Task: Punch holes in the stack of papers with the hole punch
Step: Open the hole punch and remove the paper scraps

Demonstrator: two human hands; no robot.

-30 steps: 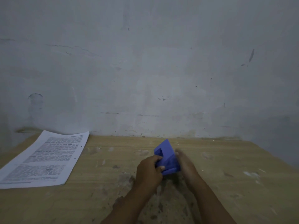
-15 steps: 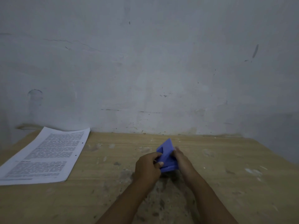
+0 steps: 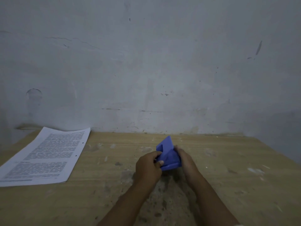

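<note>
A blue plastic hole punch (image 3: 168,154) stands tilted on the wooden table, near the middle. My left hand (image 3: 149,166) grips its left side with the thumb on its front. My right hand (image 3: 184,159) holds its right side. A stack of printed white papers (image 3: 47,156) lies flat at the table's far left, apart from the punch. Two small holes show along the stack's right edge.
The worn wooden table (image 3: 228,185) runs up to a stained grey wall (image 3: 154,70) at the back. Its right edge slants away at the far right. Pale paint spots and dark stains mark the surface around my forearms.
Both hands keep hold of the hole punch in nearly the same spot; it has tipped slightly. The papers have not moved on the table.
</note>
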